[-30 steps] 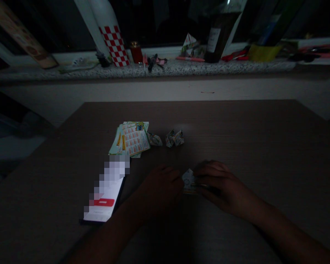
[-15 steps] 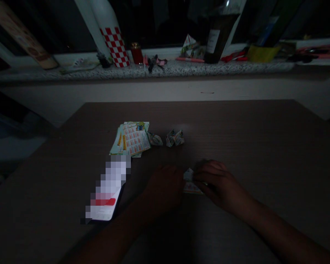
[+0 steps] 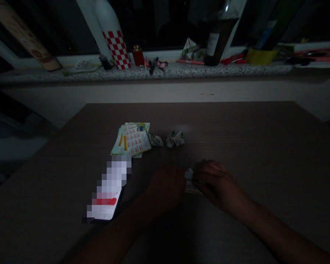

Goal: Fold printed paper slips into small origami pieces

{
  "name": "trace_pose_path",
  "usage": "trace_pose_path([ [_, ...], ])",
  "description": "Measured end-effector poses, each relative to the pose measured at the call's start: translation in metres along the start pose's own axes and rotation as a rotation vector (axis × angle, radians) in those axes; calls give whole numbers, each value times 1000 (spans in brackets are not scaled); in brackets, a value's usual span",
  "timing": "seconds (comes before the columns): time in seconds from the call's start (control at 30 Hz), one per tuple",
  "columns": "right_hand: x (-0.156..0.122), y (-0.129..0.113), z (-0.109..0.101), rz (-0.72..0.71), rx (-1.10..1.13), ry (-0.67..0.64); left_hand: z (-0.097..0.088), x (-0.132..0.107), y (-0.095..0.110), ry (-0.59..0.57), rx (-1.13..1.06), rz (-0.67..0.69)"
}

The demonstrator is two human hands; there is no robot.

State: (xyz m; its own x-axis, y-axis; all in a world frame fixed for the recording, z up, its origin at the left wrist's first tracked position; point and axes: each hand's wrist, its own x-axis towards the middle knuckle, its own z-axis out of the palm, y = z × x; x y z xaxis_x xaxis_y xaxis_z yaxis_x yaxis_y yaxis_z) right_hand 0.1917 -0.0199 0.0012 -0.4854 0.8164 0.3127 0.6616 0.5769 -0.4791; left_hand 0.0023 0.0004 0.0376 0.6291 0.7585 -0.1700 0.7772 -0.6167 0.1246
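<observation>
A small printed paper slip (image 3: 192,187) lies on the dark wooden table, partly folded, its top coming to a pale point. My left hand (image 3: 169,185) is closed at its left edge, knuckles up, with the fingertips hidden. From the right, my right hand (image 3: 218,181) pinches the slip between thumb and curled fingers. Farther off stand folded paper pieces (image 3: 175,139), and another folded paper (image 3: 155,139) touches a fanned stack of printed slips (image 3: 134,139) to its left.
A lit phone (image 3: 107,194), its screen partly pixelated, lies left of my left forearm. Behind the table (image 3: 236,121), a granite sill (image 3: 170,73) carries a red-and-white checkered bottle (image 3: 117,47), a dark bottle (image 3: 214,46), a red jar (image 3: 138,57) and a yellow container (image 3: 261,55).
The slip's pale point looks slightly lower and blunter between my hands. Both hands stay nearly in place. The whole view has shifted very slightly.
</observation>
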Motion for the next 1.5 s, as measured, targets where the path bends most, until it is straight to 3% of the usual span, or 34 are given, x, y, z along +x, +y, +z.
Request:
trace_pose_path([
  [0.27, 3, -5, 1, 36, -5, -3, 0, 2, -1, -31, 6, 3],
  [0.63, 3, -5, 1, 50, -12, 7, 1, -2, -9, 59, -125, -17],
  [0.93, 2, -5, 5, 54, -35, 21, 3, 3, -11, 57, -169, -42],
  [1.13, 3, -6, 0, 42, -13, -9, -4, 10, -10, -62, -188, -131],
  [1.5, 3, -5, 0, 47, -24, -9, -8, 16, -9, -134, -213, -200],
])
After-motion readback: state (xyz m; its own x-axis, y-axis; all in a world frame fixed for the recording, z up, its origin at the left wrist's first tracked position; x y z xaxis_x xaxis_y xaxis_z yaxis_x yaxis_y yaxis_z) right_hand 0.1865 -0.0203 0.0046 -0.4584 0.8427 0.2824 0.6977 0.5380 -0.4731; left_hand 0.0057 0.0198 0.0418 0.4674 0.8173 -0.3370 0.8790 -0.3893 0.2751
